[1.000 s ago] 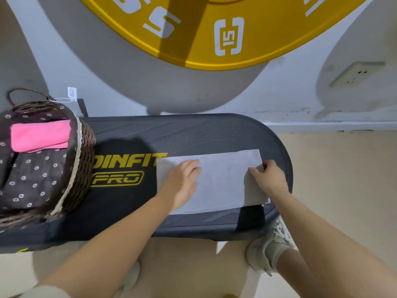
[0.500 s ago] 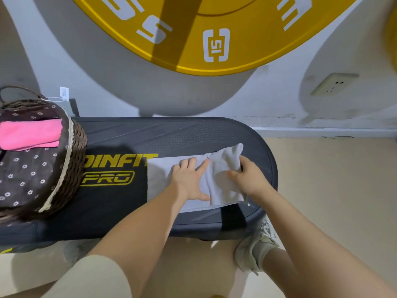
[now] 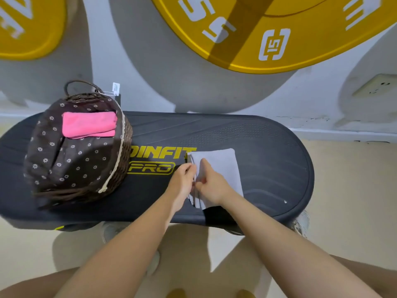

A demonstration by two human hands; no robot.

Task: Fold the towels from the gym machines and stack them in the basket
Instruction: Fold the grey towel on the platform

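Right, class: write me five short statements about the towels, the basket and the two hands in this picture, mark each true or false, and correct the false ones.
1. A folded pink towel lies inside the brown wicker basket with the flowered lining. True.
2. The pale grey towel lies on the floor. False: it lies on the black oval exercise platform.
3. Both the left hand and the right hand have a grip on the grey towel's left edge. True.
4. The basket stands to the right of the grey towel. False: it stands to the left, apart from it.
5. The grey towel is already in the basket. False: only the pink one is.
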